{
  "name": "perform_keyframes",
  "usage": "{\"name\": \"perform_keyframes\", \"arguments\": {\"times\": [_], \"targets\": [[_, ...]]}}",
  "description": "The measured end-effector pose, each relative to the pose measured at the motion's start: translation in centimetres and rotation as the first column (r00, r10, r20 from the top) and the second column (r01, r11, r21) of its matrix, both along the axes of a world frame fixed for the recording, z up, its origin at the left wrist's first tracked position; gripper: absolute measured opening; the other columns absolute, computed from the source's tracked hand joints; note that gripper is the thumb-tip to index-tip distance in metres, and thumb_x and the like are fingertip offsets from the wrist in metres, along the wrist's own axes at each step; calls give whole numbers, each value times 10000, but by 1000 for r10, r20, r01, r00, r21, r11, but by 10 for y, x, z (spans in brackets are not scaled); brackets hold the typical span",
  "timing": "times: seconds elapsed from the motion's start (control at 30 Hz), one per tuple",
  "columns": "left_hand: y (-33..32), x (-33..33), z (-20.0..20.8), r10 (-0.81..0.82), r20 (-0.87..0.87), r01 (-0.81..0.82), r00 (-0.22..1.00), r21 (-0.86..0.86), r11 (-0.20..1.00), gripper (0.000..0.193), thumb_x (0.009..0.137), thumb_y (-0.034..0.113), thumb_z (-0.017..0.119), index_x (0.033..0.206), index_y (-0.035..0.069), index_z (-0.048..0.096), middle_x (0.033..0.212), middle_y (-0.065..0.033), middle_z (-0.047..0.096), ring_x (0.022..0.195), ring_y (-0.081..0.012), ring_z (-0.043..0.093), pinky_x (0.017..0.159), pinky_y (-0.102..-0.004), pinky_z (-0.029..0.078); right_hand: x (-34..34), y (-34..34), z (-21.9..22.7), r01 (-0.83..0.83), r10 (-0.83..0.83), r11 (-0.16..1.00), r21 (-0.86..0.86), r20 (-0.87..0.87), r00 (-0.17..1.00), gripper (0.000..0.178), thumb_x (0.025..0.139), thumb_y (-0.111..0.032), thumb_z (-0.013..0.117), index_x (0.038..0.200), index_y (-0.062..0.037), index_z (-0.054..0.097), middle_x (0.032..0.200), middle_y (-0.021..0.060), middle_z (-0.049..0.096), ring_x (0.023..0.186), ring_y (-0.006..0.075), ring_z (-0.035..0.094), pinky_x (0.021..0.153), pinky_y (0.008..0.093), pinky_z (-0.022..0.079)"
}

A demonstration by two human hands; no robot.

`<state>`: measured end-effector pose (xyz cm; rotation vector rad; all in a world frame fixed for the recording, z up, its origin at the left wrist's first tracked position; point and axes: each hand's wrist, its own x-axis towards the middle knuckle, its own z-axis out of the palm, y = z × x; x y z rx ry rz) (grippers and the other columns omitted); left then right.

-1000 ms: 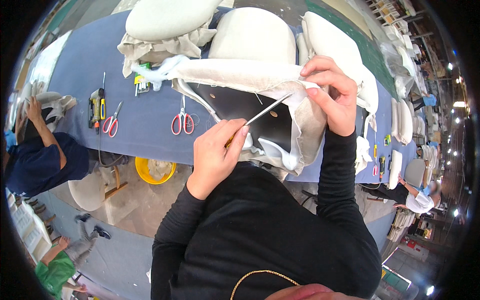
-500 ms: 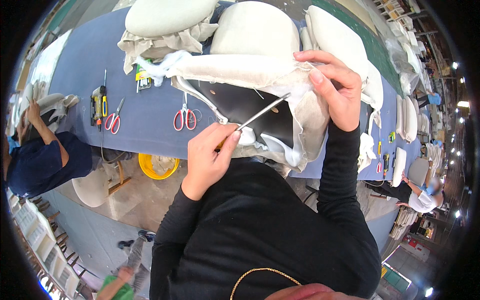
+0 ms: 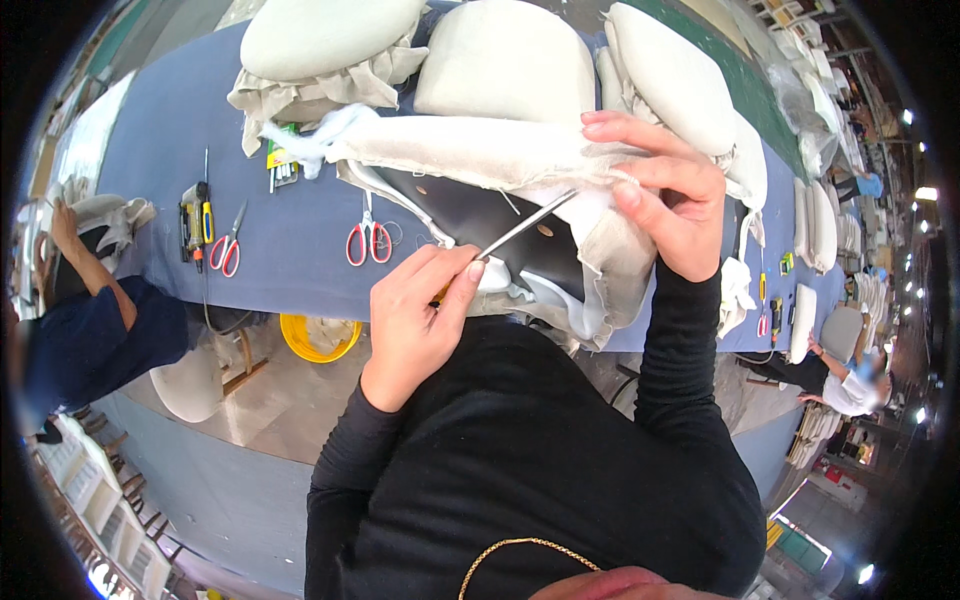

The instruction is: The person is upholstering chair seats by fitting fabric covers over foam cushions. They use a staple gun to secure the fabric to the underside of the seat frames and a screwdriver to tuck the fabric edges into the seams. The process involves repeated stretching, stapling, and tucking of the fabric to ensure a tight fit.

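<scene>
Open room: bare blue tabletop (image 3: 300,250) lies to your left, between the red-handled scissors (image 3: 367,240) and the smaller red scissors (image 3: 227,250).
Ahead: padded seat cushions (image 3: 505,60) crowd the far side, touching each other.
Right: stacked cushions (image 3: 680,85) and loose fabric (image 3: 610,270) block passage.
Left edge: hand tools (image 3: 195,215) stand just beside the gap.

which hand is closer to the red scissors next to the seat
Left. The left hand holds a thin tool just right of the red scissors; the right hand grips fabric farther right.
</scene>
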<state>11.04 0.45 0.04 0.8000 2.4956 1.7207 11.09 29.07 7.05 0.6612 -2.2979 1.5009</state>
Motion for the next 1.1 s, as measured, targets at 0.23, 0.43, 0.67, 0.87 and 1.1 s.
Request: {"name": "perform_keyframes", "arguments": {"times": [0.23,0.43,0.67,0.87,1.1], "targets": [[-20,2,14,-59,53,66,997,-133,989,105,960,71,735,1020,-6,771,802,-104,684,662,-199,619,610,-307,463,15,7,-15,6,12,997,-76,237,971,742,689,-296,904,1352,-27,706,1453,177,664,1346,302,636,1159,400,455],[-17,4,15,-67,16,69,998,-163,984,109,960,77,736,1012,-14,765,817,-105,692,669,-199,624,617,-303,468,23,5,-23,-43,78,989,-140,258,963,804,637,-279,949,1349,-10,690,1459,201,649,1357,315,624,1154,414,450],[-22,7,18,-104,-39,96,994,-174,980,105,937,56,734,1001,-25,758,873,-129,723,707,-225,659,651,-310,496,31,-1,-27,-99,111,992,-72,176,978,861,594,-266,960,1344,42,671,1437,285,643,1400,426,592,1183,493,430],[-38,9,59,-154,-50,131,987,-310,942,161,866,15,725,1014,-25,775,899,-133,736,698,-218,655,641,-304,486,43,-20,-14,-61,82,991,-117,183,980,776,591,-145,978,1313,-53,708,1383,189,694,1324,379,659,1120,451,510],[-40,11,106,-204,-1,176,979,-499,848,162,859,52,741,1001,-6,794,861,-120,718,659,-202,612,611,-305,455,49,-34,-21,-119,140,982,-144,150,979,768,557,-140,985,1250,41,708,1304,268,692,1266,401,684,1171,566,457]]}}
